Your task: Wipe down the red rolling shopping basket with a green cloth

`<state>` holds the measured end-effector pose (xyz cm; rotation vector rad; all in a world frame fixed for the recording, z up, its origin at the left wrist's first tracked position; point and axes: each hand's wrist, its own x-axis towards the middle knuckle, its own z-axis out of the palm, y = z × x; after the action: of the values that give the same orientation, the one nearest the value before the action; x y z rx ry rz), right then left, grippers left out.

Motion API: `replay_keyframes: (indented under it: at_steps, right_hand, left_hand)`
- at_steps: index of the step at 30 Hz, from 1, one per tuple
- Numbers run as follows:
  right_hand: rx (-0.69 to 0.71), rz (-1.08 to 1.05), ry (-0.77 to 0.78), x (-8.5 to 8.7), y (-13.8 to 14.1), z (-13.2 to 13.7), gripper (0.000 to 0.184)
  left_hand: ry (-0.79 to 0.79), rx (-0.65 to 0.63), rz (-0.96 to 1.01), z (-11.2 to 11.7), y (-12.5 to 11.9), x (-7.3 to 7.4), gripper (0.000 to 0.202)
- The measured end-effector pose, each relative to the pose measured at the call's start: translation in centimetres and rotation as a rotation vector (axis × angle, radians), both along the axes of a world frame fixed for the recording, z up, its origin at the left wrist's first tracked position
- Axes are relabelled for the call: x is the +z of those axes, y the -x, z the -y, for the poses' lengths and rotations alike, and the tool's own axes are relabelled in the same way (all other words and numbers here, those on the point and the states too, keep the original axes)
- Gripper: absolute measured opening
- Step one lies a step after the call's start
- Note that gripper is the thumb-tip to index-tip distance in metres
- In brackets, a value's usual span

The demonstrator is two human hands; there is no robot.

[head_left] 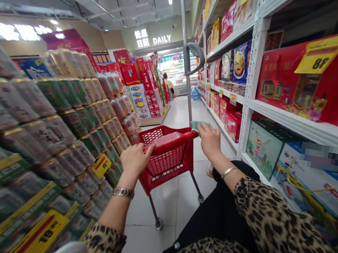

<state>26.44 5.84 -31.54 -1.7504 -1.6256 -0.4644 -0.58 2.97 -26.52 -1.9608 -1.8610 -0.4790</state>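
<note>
Entry: the red shopping cart (167, 156) stands on the pale tiled floor (172, 204) of a shop aisle, straight ahead of you, with both your hands on its top rim.

Left hand (135, 159): closed on the near corner of the rim. The thumb lies along the top and the fingers are curled under. There is a metal watch (123, 192) on that wrist.

Right hand (209, 141): palm down on a green cloth (195, 125) that lies on the far right corner of the rim. The fingers reach over the cloth, but you cannot tell whether they close around it, because their tips are hidden. There is a silver bangle (229, 171) on that wrist.

Just beyond the right hand, a grey pole (189, 99) rises from the same corner and carries a looped grip (195, 57) well above both hands. A cart wheel (158, 224) shows below the left hand.

Outward of the left hand: wrapped packs of cans (69, 118) stacked close beside the cart, with a yellow price tag (101, 165) near that wrist.

Outward of the right hand: white shelving (287, 116) holding red gift boxes (292, 84).

Far ahead, past the cart, a person (167, 82) stands in the aisle.
</note>
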Motion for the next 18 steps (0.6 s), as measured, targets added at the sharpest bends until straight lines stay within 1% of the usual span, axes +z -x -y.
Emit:
replay_keyframes:
  at_steps: [2, 5, 8, 10, 11, 13, 16, 18]
  right_hand:
    - [0.052, 0.020, -0.048, 0.1, 1.6, 0.2, 0.040]
    - [0.183, 0.075, -0.131, 0.0, 5.7, 1.1, 0.036]
    - [0.332, 0.120, -0.271, -0.6, 10.2, 2.6, 0.032]
    - [0.395, 0.143, -0.355, -1.1, 12.0, 3.6, 0.032]
    - [0.413, 0.155, -0.391, -1.4, 12.5, 4.0, 0.032]
    - [0.433, 0.178, -0.440, -2.0, 12.4, 4.4, 0.033]
    - [0.446, 0.217, -0.479, -2.6, 11.1, 4.4, 0.035]
    - [0.439, 0.229, -0.477, -2.8, 10.1, 4.0, 0.036]
  left_hand:
    - [0.030, 0.048, -0.057, 0.4, 0.3, -0.4, 0.064]
    - [-0.043, 0.066, -0.083, 1.1, 0.2, -1.1, 0.067]
    - [-0.092, 0.074, -0.081, 1.8, -0.1, -1.7, 0.067]
    - [-0.110, 0.090, -0.071, 2.3, -0.1, -1.9, 0.065]
    - [-0.118, 0.097, -0.068, 2.6, 0.0, -1.9, 0.063]
    - [-0.131, 0.107, -0.065, 3.3, 0.1, -2.0, 0.061]
    - [-0.139, 0.112, -0.066, 4.2, 0.1, -2.1, 0.062]
    - [-0.144, 0.116, -0.062, 4.7, 0.0, -2.1, 0.064]
